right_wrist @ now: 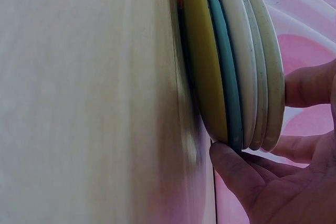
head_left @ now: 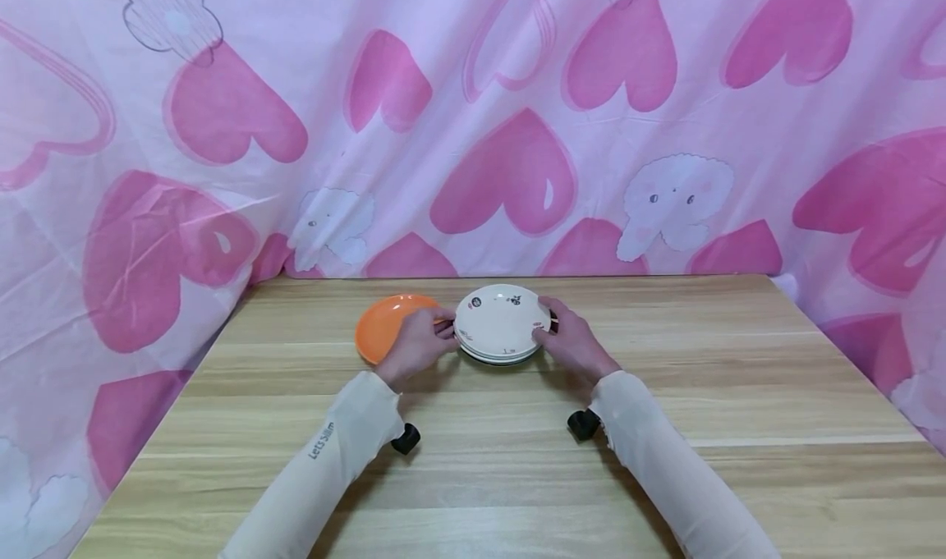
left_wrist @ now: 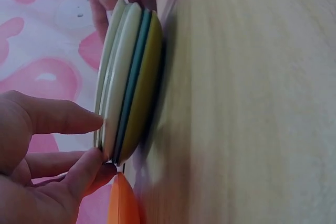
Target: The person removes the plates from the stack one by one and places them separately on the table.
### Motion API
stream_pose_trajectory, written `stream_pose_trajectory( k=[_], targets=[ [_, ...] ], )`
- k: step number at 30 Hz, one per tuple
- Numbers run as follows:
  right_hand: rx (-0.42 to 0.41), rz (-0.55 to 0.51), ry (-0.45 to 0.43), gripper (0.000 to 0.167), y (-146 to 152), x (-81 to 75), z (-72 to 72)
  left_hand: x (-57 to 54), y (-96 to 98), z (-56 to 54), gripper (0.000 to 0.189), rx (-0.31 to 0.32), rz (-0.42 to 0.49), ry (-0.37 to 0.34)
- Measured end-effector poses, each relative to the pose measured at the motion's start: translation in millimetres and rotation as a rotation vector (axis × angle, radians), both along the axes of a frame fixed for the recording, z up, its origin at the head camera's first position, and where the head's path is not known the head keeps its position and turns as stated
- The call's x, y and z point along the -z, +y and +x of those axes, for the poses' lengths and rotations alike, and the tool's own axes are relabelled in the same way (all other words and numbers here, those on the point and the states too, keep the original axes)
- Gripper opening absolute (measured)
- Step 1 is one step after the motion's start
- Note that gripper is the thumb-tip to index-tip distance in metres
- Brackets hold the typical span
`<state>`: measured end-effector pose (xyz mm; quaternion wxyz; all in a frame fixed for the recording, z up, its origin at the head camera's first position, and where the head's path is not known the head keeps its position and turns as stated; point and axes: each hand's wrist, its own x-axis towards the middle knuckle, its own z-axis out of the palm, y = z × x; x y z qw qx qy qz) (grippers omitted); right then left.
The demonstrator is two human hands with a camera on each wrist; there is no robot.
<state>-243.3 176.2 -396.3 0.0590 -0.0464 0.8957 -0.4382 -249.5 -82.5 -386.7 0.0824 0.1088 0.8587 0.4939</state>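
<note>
A stack of plates [head_left: 501, 321] stands toward the back of the table between both hands. Its top plate is white with small dark and red prints. In the right wrist view a yellow plate [right_wrist: 205, 61] is lowest, a teal plate [right_wrist: 224, 61] lies above it, and pale plates [right_wrist: 244, 61] are on top. My left hand [head_left: 420, 341] grips the stack's left rim with thumb and fingers. Opposite it, my right hand [head_left: 578, 341] holds the right rim, fingertips at the lower edge and on the top plate. Whether the stack touches the table cannot be told.
An orange plate [head_left: 379, 325] lies just left of the stack, partly behind my left hand. The wooden table [head_left: 488, 469] ends at a pink heart-patterned curtain [head_left: 510, 173]. Black wrist devices [head_left: 584, 425] hang under both sleeves.
</note>
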Motion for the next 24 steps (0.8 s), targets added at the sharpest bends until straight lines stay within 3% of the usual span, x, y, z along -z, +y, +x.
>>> stream_pose_trajectory(
  k=[6,11,19,24],
  targets=[
    [0.007,0.027,0.014,0.065,1.3,0.5,-0.1,1.6,3.9,0.5,0.040,0.005,-0.063,0.077],
    [0.014,0.042,0.028,0.063,1.4,-0.2,0.0,0.6,7.3,-0.3,0.022,-0.002,-0.145,0.138],
    [0.050,0.015,-0.001,0.063,-0.3,-0.9,0.1,-0.6,8.1,1.2,0.026,-0.035,-0.192,0.133],
    [0.055,0.009,-0.017,0.064,1.2,-2.8,1.1,-1.0,9.3,1.6,0.016,-0.024,-0.236,0.147]
  ],
)
